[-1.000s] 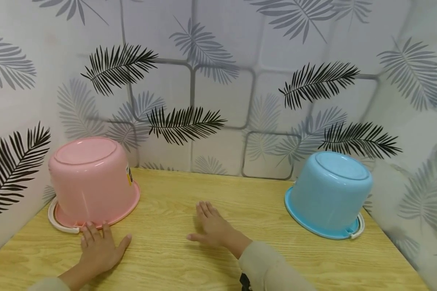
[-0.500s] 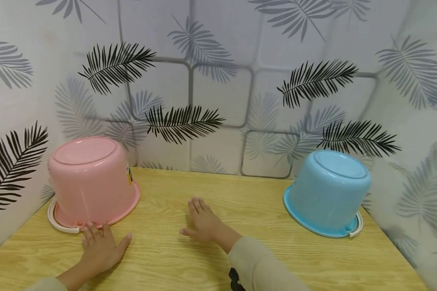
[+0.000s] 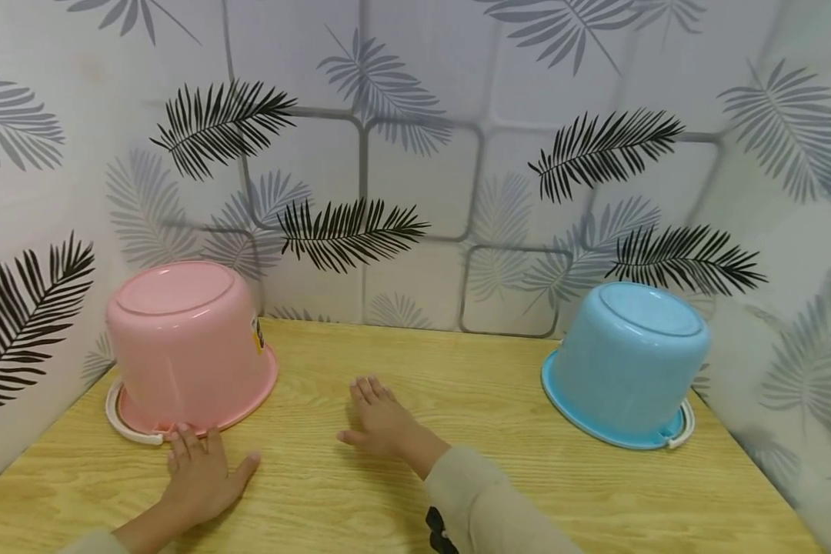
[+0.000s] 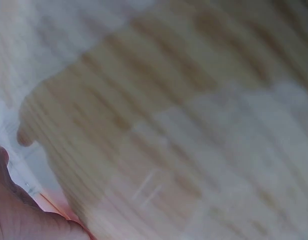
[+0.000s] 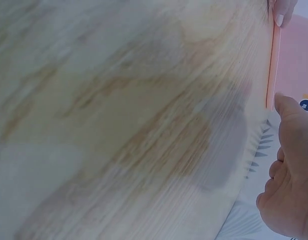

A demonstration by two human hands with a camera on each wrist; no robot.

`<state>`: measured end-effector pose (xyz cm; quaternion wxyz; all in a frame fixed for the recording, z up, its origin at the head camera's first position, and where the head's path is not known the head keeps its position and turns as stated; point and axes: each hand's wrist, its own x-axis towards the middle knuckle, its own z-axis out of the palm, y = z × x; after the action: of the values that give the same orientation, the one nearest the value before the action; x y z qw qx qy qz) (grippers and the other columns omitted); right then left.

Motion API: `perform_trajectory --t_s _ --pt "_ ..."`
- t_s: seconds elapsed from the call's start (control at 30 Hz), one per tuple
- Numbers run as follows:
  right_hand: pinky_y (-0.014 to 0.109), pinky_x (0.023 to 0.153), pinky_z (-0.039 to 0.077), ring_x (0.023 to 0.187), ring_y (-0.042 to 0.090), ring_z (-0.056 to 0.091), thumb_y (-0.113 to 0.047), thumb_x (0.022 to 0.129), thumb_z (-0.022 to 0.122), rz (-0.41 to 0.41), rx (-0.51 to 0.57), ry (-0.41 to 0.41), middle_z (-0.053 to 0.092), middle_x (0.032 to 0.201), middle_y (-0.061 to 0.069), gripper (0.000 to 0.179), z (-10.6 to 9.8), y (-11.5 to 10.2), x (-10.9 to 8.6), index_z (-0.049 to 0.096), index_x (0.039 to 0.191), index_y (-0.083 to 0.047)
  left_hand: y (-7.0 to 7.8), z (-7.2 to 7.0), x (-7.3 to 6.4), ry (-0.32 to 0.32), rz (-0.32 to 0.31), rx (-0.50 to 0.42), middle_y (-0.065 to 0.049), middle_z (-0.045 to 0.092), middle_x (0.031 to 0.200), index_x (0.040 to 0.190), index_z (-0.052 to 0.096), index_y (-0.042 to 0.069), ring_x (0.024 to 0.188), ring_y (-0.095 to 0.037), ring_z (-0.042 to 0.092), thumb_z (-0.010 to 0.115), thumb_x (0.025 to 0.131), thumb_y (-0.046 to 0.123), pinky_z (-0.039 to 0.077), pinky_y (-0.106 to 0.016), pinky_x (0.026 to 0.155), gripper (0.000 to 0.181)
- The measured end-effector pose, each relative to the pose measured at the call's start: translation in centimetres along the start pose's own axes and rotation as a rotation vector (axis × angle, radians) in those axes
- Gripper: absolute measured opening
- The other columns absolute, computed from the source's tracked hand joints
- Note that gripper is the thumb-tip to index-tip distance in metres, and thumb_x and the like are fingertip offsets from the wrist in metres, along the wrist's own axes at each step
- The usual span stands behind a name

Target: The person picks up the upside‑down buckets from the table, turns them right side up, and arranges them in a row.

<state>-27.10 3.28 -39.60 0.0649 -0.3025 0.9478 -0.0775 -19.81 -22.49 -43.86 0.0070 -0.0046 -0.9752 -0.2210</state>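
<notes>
An upside-down pink bucket (image 3: 187,362) with a white handle (image 3: 128,429) stands on the wooden table at the left, a small label (image 3: 258,335) on its right side. My left hand (image 3: 204,481) is spread, with its fingertips right at the front of the bucket's rim and its thumb out to the right. To the right of that bucket, low over the table, my right hand (image 3: 384,427) reaches out with straight fingers, holding nothing. In the right wrist view, the right hand (image 5: 296,165) overlaps the edge of the pink bucket (image 5: 299,60).
A blue bucket (image 3: 633,369), also upside down, is at the table's right side, with its white handle (image 3: 685,427) lying at the rim. Behind the wooden table (image 3: 471,385) rises a wall (image 3: 429,185) printed with leaves. More wall flanks both sides.
The pink bucket has slid slightly right, and my left hand has shifted right with it. My right hand has moved left, closer to the pink bucket. The blue bucket stays in place.
</notes>
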Motion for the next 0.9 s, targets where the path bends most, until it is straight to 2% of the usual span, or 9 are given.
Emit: perform_trajectory --t_s 0.4,0.67,0.9 --pt "0.040 0.118 0.014 0.145 0.027 0.007 -0.046 0.095 0.043 0.006 -0.010 -0.013 0.009 0.156 0.014 0.074 -0.1 -0.8 0.9 0.015 0.148 -0.002 0.5 -0.1 0.1 -0.043 0.006 0.000 -0.056 -0.020 0.127 0.132 0.008 -0.029 0.121 -0.069 -0.015 0.041 0.093 0.051 0.003 -0.074 0.099 0.095" --pt "0.040 0.118 0.013 0.145 0.027 0.006 -0.046 0.095 0.044 0.006 0.005 -0.022 0.011 0.156 0.014 0.075 0.0 -1.0 1.3 0.015 0.148 -0.002 1.0 -0.2 0.0 -0.077 0.034 -0.066 -0.053 -0.024 0.127 0.132 0.005 -0.029 0.120 -0.066 -0.022 0.044 0.092 0.050 0.000 -0.075 0.096 0.097" --pt "0.038 0.118 0.015 0.145 0.024 0.008 -0.047 0.095 0.044 0.032 -0.020 -0.026 0.013 0.156 0.011 0.074 -0.1 -1.2 1.1 0.016 0.148 -0.004 1.1 -0.1 0.2 -0.095 0.065 -0.054 -0.055 -0.019 0.127 0.132 0.008 -0.028 0.121 -0.068 -0.016 0.047 0.091 0.050 0.001 -0.075 0.096 0.096"
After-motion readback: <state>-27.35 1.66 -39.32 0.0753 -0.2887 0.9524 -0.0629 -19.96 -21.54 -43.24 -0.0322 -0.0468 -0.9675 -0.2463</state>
